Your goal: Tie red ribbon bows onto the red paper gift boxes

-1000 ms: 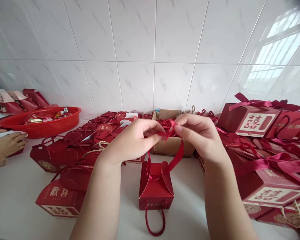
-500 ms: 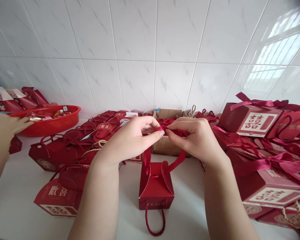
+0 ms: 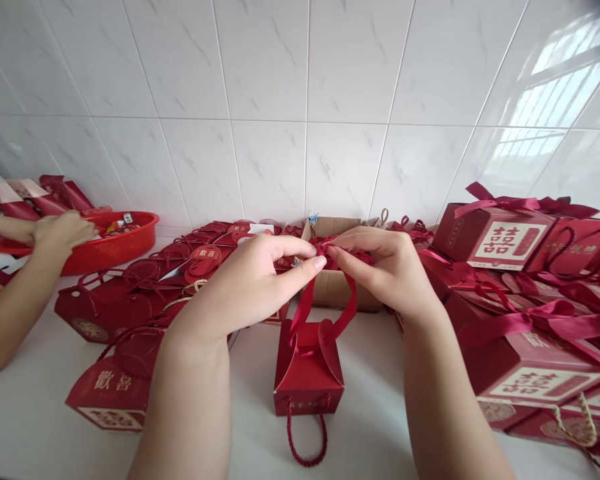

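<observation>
A small red gift box (image 3: pixel 309 373) stands on the white table in front of me, its curved flaps folded in at the top and a twisted cord handle (image 3: pixel 307 460) hanging toward me. Red ribbon (image 3: pixel 349 310) threads through its top and rises in two strands to my fingers. Between thumb and fingers my left hand (image 3: pixel 280 270) pinches the ribbon. My right hand (image 3: pixel 380 260) pinches it too, right beside the left. The fingertips partly hide where the strands meet.
Behind my hands sits an open cardboard box (image 3: pixel 325 287) with red ribbons inside. Many red gift boxes (image 3: pixel 110 303) crowd the left; larger bow-tied boxes (image 3: pixel 510 237) are stacked at right. Another person's hands (image 3: pixel 63 233) reach to a red basin (image 3: pixel 115 247) of small packets. A tiled wall stands behind.
My hands have drawn the ribbon strands closer together above the box, fingertips still meeting. At left, the other person's hand has moved over the basin and a second hand has come into view.
</observation>
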Available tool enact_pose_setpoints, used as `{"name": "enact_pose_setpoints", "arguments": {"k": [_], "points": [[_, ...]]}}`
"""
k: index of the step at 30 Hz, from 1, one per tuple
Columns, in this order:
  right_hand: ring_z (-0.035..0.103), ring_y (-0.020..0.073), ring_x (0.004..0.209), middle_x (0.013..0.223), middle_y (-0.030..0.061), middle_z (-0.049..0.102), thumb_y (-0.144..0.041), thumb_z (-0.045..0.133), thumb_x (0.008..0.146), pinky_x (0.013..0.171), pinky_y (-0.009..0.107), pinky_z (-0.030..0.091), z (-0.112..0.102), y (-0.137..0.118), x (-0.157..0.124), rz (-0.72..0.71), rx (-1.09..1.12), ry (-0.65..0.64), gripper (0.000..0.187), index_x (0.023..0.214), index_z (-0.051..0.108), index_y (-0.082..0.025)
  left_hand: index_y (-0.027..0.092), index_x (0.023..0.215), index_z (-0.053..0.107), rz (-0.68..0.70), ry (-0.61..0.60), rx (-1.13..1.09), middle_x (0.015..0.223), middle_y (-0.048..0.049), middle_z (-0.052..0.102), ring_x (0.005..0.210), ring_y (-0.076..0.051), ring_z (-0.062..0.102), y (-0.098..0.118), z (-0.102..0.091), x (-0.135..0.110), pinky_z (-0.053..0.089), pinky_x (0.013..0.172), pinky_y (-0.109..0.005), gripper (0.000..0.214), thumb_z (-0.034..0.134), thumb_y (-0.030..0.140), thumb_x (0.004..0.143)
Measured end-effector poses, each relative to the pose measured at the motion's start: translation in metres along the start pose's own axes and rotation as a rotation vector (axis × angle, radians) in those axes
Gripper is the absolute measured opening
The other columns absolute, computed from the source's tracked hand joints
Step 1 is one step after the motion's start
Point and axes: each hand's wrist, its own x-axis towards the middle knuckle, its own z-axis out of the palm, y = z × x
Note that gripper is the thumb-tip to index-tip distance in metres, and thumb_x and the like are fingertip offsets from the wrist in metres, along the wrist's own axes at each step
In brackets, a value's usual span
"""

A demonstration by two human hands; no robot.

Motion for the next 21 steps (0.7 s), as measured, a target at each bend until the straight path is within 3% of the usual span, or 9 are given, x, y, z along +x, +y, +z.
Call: {"name": "enact_pose_setpoints", "arguments": {"k": [5, 9, 13, 16, 19, 21], "points": [[0.066, 0.016, 0.079, 0.081, 0.0037, 0.073, -0.027, 0.064, 0.081, 0.071, 0.026, 0.051, 0.003, 0.003, 0.001, 0.156, 0.247, 0.148, 0.014, 0.077, 0.073, -0.016, 0.03, 0.105, 0.069, 0.058, 0.18, 0.246, 0.108, 0.0007, 0.07, 0.101, -0.024, 0.063, 0.005, 0.0, -0.009, 0.048, 0.09, -0.038, 0.031, 0.053, 0.048, 0.087], [0.061, 0.0147, 0.061, 0.061, 0.0006, 0.067, -0.026, 0.063, 0.075, 0.055, 0.023, 0.045, 0.001, 0.002, -0.006, 0.401, 0.033, 0.269, 0.014, 0.066, 0.069, -0.016, 0.026, 0.117, 0.064, 0.031, 0.229, 0.498, 0.13, -0.0024, 0.062, 0.122, -0.029, 0.052, 0.0, -0.006, -0.024, 0.034, 0.106, -0.049, 0.035, 0.049, 0.039, 0.088], [0.056, 0.012, 0.054, 0.057, -0.0013, 0.062, -0.023, 0.058, 0.073, 0.051, 0.021, 0.04, -0.009, -0.002, -0.027, 0.427, -0.452, 0.149, 0.013, 0.065, 0.065, -0.016, 0.019, 0.122, 0.059, -0.057, 0.207, 0.635, 0.136, -0.0094, 0.056, 0.124, -0.033, 0.051, -0.008, -0.017, -0.046, 0.031, 0.107, -0.053, 0.042, 0.042, 0.027, 0.084], [0.055, 0.0114, 0.057, 0.064, -0.0001, 0.063, -0.022, 0.057, 0.074, 0.054, 0.021, 0.042, -0.018, -0.007, -0.049, 0.379, -0.619, 0.057, 0.014, 0.062, 0.06, -0.016, 0.017, 0.12, 0.059, -0.144, 0.223, 0.675, 0.134, -0.0131, 0.057, 0.125, -0.037, 0.049, -0.016, -0.025, -0.064, 0.03, 0.105, -0.058, 0.044, 0.042, 0.031, 0.081], [0.052, 0.013, 0.059, 0.068, 0.0025, 0.061, -0.017, 0.054, 0.075, 0.053, 0.024, 0.039, -0.026, -0.012, -0.069, 0.357, -0.764, -0.015, 0.018, 0.058, 0.056, -0.017, 0.018, 0.108, 0.065, -0.259, 0.245, 0.659, 0.128, -0.0154, 0.061, 0.119, -0.042, 0.053, -0.029, -0.033, -0.078, 0.029, 0.102, -0.061, 0.04, 0.049, 0.038, 0.077], [0.054, 0.018, 0.067, 0.072, 0.0063, 0.062, -0.013, 0.051, 0.076, 0.054, 0.028, 0.036, -0.028, -0.014, -0.077, 0.333, -0.878, -0.084, 0.02, 0.057, 0.058, -0.016, 0.02, 0.088, 0.068, -0.277, 0.268, 0.618, 0.114, -0.0158, 0.067, 0.111, -0.045, 0.057, -0.043, -0.04, -0.084, 0.031, 0.098, -0.062, 0.029, 0.055, 0.041, 0.072]]}}
